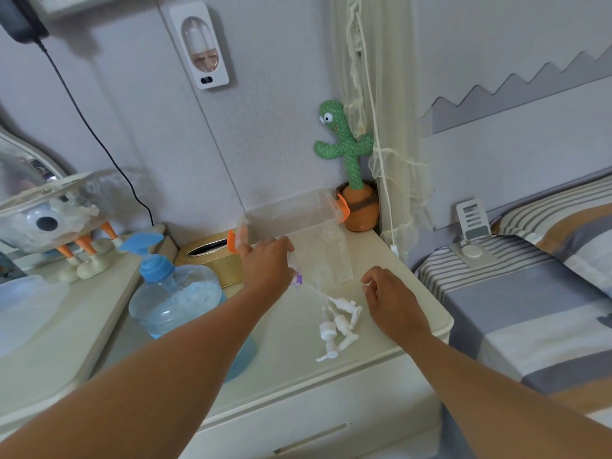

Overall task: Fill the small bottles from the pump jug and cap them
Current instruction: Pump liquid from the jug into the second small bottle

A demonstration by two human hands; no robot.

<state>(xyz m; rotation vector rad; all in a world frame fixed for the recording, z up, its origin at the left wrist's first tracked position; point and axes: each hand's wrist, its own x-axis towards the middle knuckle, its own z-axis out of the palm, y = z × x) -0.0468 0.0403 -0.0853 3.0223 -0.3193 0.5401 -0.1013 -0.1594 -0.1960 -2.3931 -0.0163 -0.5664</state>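
Judging by the layout, the coming move is settled by one relation: the pump jug (175, 299) stands to the left of the left hand (268, 265), at the near left edge of the nightstand (298, 369), so that hand is the nearer one. Its fingers are curled over the top of a small bottle (297, 279) with a purple label, which is held roughly upright (most of it is hidden under the hand). The right hand (390, 298) is held just above the nightstand with fingers loosely curled and nothing in them. The white pump caps (339, 323) lie in a tangle just to its left. One jug is seen and two small bottles, the second bottle (335, 256) standing free behind. At least four caps are counted, though the heap cannot be told apart exactly.
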